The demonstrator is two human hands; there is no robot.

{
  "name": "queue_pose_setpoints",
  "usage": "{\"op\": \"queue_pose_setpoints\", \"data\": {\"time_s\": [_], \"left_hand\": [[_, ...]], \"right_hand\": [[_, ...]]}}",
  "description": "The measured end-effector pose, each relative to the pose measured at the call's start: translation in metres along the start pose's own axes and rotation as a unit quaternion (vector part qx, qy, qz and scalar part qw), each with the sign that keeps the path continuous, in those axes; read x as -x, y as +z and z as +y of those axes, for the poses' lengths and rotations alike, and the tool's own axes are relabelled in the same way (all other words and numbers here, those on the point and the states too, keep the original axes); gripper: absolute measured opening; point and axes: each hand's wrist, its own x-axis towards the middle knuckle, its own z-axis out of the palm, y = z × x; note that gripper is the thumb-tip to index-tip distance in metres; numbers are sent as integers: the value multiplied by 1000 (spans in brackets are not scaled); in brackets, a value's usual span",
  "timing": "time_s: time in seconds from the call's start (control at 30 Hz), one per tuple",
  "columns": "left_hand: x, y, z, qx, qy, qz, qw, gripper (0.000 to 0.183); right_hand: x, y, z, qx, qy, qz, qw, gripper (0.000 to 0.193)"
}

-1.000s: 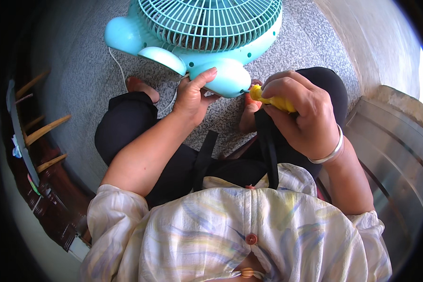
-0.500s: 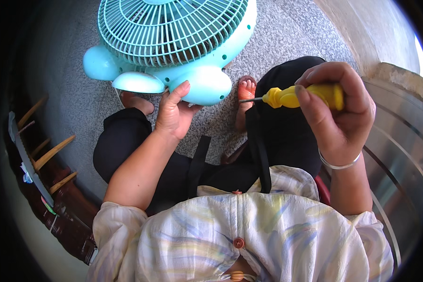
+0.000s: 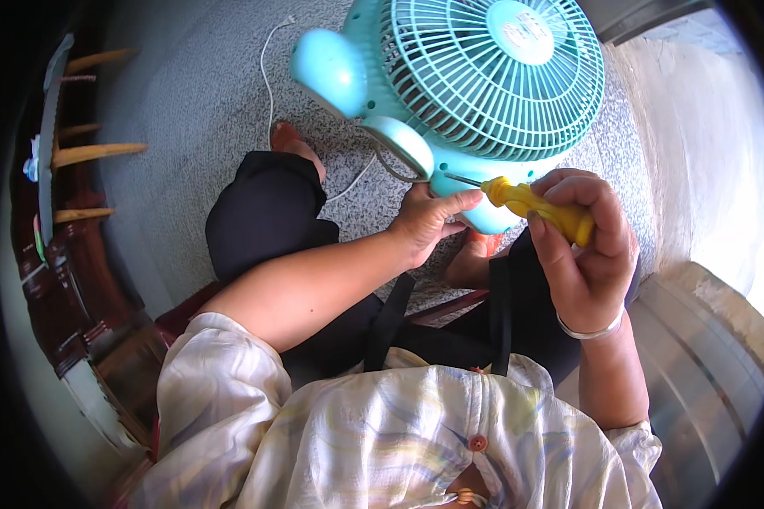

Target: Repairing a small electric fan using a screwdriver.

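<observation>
A turquoise fan (image 3: pixel 492 81) with a round slatted grille and rounded feet stands on the speckled floor in front of me. My left hand (image 3: pixel 429 222) grips the fan's near edge, its thumb on top and the fingers underneath, partly hidden. In my right hand (image 3: pixel 587 246) is a screwdriver (image 3: pixel 526 200) with a yellow handle, held between thumb and fingers. Its thin metal shaft points left, the tip at a small dark screw hole in the fan's casing beside my left thumb. Whether the tip sits inside the hole I cannot tell.
A white power cord (image 3: pixel 269 81) runs over the floor (image 3: pixel 195 127) left of the fan. Dark wooden furniture (image 3: pixel 102 297) with light pegs stands at the far left. On the right are a pale wall (image 3: pixel 696 144) and a metal panel (image 3: pixel 696 356). My knees flank the fan.
In view, the fan has shifted right and its grille shows more fully. The screwdriver's tip has come from beside the fan to its casing. My left hand still grips the fan's near edge.
</observation>
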Motion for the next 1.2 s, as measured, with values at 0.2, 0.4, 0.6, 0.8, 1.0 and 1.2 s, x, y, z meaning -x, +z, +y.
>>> {"op": "queue_pose_setpoints", "data": {"time_s": [0.2,0.4,0.6,0.8,1.0,1.2], "left_hand": [[3,3,2,-2,-2,-14,1000,51],[2,9,3,24,34,11,999,49],[5,10,4,9,33,23,999,50],[0,6,-1,-1,15,32,999,54],[-1,7,3,12,-5,31,999,54],[-1,8,2,10,4,57,998,50]], "right_hand": [[-15,9,-2,81,-36,-36,995,24],[-28,15,2,117,-35,-85,989,23],[-31,19,3,130,-43,-108,985,22],[-34,12,6,174,-84,-127,973,21],[-31,10,-4,246,61,-217,943,18],[-41,-1,-6,228,-74,-324,915,26]]}}
